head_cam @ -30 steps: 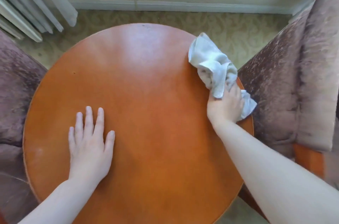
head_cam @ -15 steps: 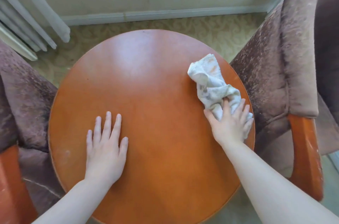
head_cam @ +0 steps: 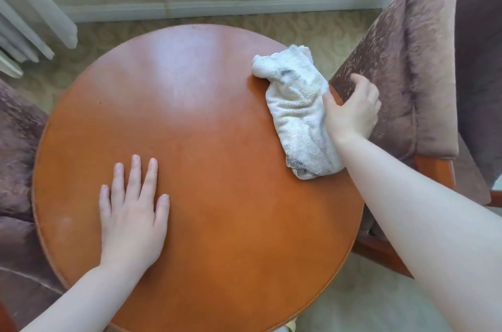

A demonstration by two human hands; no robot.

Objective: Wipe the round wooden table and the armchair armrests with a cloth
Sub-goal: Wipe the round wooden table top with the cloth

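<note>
your left hand (head_cam: 133, 212) lies flat on the round wooden table (head_cam: 217, 195), palm down, fingers straight and slightly spread, holding nothing. it rests on the near left part of the tabletop, with bare wood on every side of it.

your right hand (head_cam: 351, 111) is at the table's right edge. its thumb presses on the white cloth (head_cam: 297, 111), and its fingers curl over the outer side, toward the armchair (head_cam: 407, 65). you cannot tell whether those fingers grip the cloth's edge or the table rim, because the back of the hand hides them.

the cloth is bunched and lies on the tabletop, directly left of your right hand. one end reaches past the fingertips toward the far rim of the table; the other end runs back beside your wrist and under the forearm. grey smudges show on both ends.

the armchair stands just right of your right hand, its mauve upholstered side close against the table edge. its wooden armrest (head_cam: 434, 168) shows behind your right forearm, nearer to you than the hand. a second upholstered seat (head_cam: 16, 141) sits left of your left hand, beyond the table rim. patterned carpet (head_cam: 312, 30) and a curtain (head_cam: 32, 13) lie beyond both hands.
</note>
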